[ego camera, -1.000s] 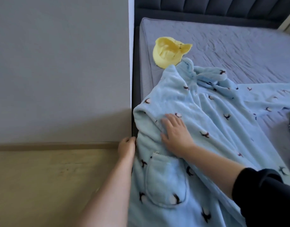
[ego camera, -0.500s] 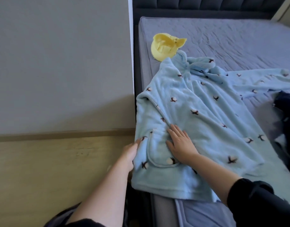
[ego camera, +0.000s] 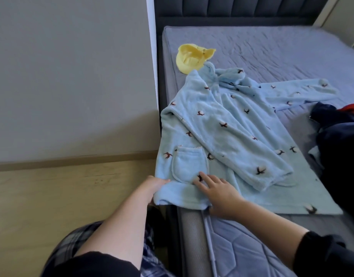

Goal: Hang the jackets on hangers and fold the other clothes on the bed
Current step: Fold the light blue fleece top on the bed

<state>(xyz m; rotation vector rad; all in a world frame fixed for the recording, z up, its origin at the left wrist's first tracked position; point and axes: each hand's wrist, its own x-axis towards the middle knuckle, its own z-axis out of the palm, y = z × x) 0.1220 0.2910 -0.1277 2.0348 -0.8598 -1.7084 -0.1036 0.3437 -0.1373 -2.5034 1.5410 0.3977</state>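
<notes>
A light blue fleece robe (ego camera: 218, 124) with small dark cotton-flower prints lies spread on the grey bed (ego camera: 282, 48), one sleeve folded across its front and the other stretched to the right. My left hand (ego camera: 154, 185) grips the robe's lower left hem at the bed's edge. My right hand (ego camera: 218, 191) lies flat with straight fingers on the hem, just below the patch pocket (ego camera: 189, 164).
A yellow cap (ego camera: 191, 57) lies above the robe's collar. A pile of dark navy and red clothes (ego camera: 340, 132) sits at the right edge. A grey wall (ego camera: 72, 76) and a beige floor (ego camera: 52, 196) are left of the bed. The padded headboard (ego camera: 242, 7) is at the top.
Both hands have slid down the robe from chest level to its lower hem. The robe now lies flatter, with the hem drawn to the bed's near edge.
</notes>
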